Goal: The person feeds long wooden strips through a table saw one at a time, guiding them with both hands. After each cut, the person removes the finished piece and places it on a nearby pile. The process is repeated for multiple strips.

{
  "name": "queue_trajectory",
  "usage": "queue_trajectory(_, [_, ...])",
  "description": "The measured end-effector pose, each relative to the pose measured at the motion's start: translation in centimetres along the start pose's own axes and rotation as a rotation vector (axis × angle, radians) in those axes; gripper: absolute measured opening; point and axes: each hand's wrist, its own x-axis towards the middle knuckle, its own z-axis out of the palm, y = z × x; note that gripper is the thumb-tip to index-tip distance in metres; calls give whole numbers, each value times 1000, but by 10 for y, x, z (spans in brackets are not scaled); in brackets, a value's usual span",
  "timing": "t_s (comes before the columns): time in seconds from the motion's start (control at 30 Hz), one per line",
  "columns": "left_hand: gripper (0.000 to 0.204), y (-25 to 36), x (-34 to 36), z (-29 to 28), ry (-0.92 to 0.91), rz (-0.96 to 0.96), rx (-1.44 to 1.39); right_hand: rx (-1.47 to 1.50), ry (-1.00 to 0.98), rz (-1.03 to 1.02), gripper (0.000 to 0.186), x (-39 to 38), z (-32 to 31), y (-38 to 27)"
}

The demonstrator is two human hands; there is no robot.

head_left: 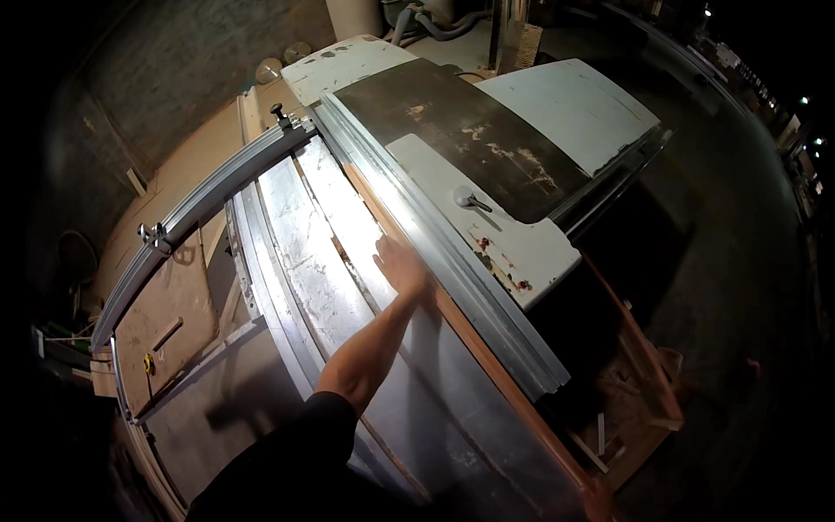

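Observation:
A long, narrow reddish wooden strip (487,358) lies along the aluminium rip fence (439,248) of a sliding table saw. My left hand (402,266) rests on the strip about midway, its fingers stretched forward over the strip and the metal table (335,239). At the lower right my right hand (598,502) is closed around the strip's near end; it is dim and partly cut off by the dark rim. The strip's far end runs up beside the fence.
A curved-looking crosscut fence (204,187) with stops (155,235) spans the left. Right of the rip fence sits a white plate with a clamp lever (470,200). A yellow tape measure (149,364) and wood piece (168,334) lie on a board. Offcuts (600,435) lie lower right.

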Motion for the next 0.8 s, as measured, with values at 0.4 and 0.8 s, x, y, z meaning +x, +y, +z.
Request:
queue_trajectory(0.4, [52, -4, 51, 7, 90, 34, 5, 124, -95, 252, 51, 6, -12, 2])
queue_trajectory(0.8, [36, -21, 77, 23, 171, 32, -122, 185, -48, 188, 34, 14, -19, -41])
